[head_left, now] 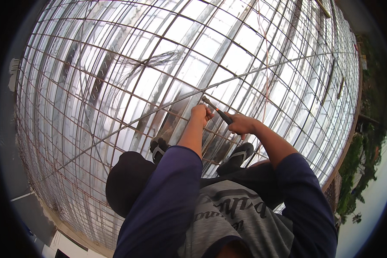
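I am crouched on a wide grid of steel reinforcing bars (129, 81) laid over shiny sheeting. My left hand (201, 113) is closed at a bar crossing, pinching what looks like thin tie wire there. My right hand (241, 124) grips the dark handle of a slim hook-like tying tool (217, 110), whose tip reaches the same crossing just beside my left fingers. Both forearms stretch forward from dark blue sleeves. My feet in sandals (236, 157) rest on the bars just below the hands.
A loose bundle of thin wire (155, 60) lies on the mesh farther ahead. A long diagonal bar (116, 129) crosses the grid. The slab's curved edge board (352, 129) runs along the right, with trees and ground below beyond it. A dark cap (127, 180) sits by my left knee.
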Demonstrator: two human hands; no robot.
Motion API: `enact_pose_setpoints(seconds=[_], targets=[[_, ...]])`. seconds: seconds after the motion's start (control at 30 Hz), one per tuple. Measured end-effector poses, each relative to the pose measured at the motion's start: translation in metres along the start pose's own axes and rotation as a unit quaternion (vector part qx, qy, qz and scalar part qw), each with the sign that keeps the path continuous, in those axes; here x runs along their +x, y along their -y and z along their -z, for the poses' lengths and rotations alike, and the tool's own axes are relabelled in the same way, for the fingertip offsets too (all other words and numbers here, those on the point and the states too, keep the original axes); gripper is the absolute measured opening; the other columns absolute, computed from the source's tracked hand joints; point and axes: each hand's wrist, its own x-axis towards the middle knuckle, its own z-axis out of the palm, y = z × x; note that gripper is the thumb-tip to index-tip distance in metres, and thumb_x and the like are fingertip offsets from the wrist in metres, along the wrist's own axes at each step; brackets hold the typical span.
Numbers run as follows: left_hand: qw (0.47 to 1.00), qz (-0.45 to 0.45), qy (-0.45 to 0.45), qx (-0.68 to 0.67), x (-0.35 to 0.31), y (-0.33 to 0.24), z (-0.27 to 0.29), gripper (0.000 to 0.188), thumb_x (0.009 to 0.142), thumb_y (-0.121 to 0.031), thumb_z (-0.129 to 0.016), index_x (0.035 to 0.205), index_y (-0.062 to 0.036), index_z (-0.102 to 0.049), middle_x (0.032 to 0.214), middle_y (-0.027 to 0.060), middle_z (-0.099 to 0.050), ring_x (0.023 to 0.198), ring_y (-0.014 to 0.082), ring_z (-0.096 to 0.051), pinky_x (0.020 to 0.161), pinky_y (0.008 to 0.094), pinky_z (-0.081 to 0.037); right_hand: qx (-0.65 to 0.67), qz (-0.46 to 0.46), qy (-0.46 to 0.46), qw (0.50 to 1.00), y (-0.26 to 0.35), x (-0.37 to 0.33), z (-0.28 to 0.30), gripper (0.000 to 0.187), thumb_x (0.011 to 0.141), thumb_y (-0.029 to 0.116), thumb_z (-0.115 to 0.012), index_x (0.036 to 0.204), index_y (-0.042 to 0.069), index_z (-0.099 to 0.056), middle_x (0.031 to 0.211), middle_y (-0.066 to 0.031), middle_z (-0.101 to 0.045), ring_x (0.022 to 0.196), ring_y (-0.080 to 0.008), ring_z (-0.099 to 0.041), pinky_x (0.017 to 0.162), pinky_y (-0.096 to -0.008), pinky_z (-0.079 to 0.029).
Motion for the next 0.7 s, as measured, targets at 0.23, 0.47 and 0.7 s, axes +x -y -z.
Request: enact_pose_setpoints(seconds=[0.23,0.47,0.7], targets=[[0.830,-0.397,-0.282,0.273,0.041,-0.014,-0.003,0.022,0.092,-0.013,-0.046,0.103,-0.0015,-0.060,0.069,0.0062,-0.051,0.054,0.0164,-0.050,0.048,0.0308,-0.043,0.140,0.045,-0.038,0.988,-0.032,-0.005,0.029,0.078,0.076,0.016,-0.049,0.149,0.023,-0.023,0.093,-0.0119,-0.049,0.081,-0.0229,-0.055,0.071,-0.0382,-0.055],[0.972,-0.210,-0.070,0.074,-0.017,-0.088,-0.028,0.020,0.090,-0.015,-0.047,0.102,-0.0052,-0.059,0.056,-0.0018,-0.039,0.039,0.0085,-0.031,0.035,0.0269,-0.021,-0.140,0.059,-0.245,0.958,-0.063,0.044,0.003,0.077,0.081,0.010,-0.049,0.150,0.027,-0.017,0.115,-0.0227,-0.046,0.100,-0.0401,-0.057,0.089,-0.0471,-0.047],[0.972,-0.221,-0.025,0.079,-0.051,-0.117,-0.043,0.016,0.091,-0.014,-0.047,0.102,-0.0053,-0.053,0.061,-0.0035,-0.036,0.044,0.0061,-0.027,0.038,0.0241,-0.021,-0.185,0.098,-0.352,0.912,-0.059,0.085,-0.007,0.070,0.085,0.036,-0.062,0.143,0.012,-0.031,0.124,-0.0213,-0.048,0.117,-0.0373,-0.050,0.091,-0.0454,-0.047]])
